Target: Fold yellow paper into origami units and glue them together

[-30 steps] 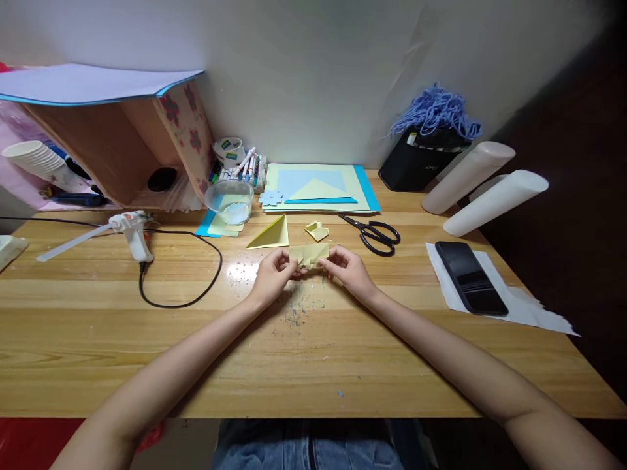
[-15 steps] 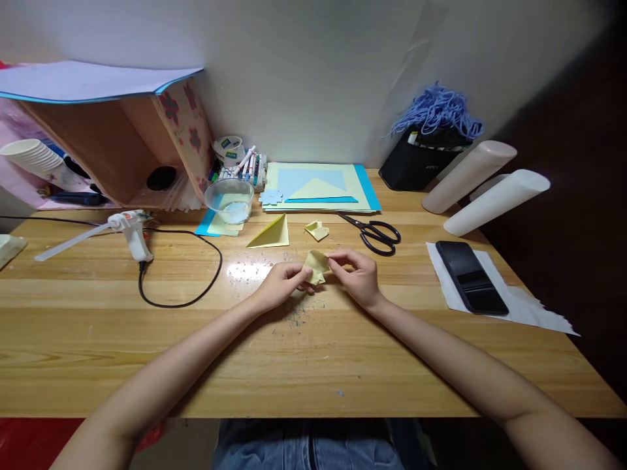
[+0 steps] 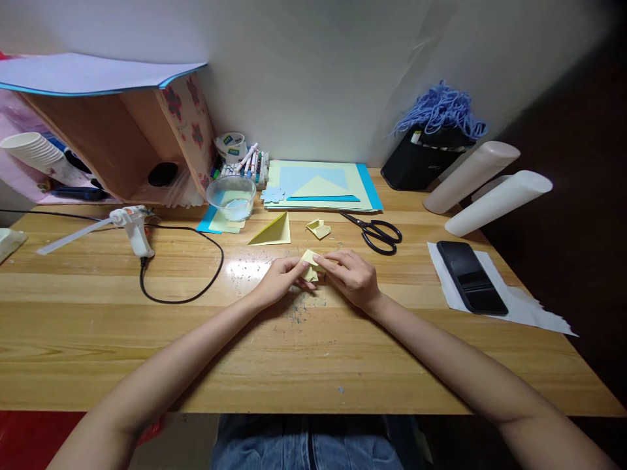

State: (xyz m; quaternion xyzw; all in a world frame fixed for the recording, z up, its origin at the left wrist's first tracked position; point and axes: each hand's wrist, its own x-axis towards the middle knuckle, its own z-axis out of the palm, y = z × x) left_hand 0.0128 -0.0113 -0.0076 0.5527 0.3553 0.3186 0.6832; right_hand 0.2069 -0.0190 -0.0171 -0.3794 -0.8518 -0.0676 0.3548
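Left hand [image 3: 277,282]: pinching small, pale-yellow folded paper [image 3: 309,275].
Right hand [image 3: 356,277]: fingertips on paper; pinch unconfirmed.
Fold: best aligned edge-to-edge, then creased evenly.

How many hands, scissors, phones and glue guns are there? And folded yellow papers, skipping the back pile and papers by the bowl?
Hands: 2 (left hand, right hand)
Folded yellow papers: 3 (held piece, triangle, small piece)
Scissors: 1
Phones: 1
Glue guns: 1
Total: 8
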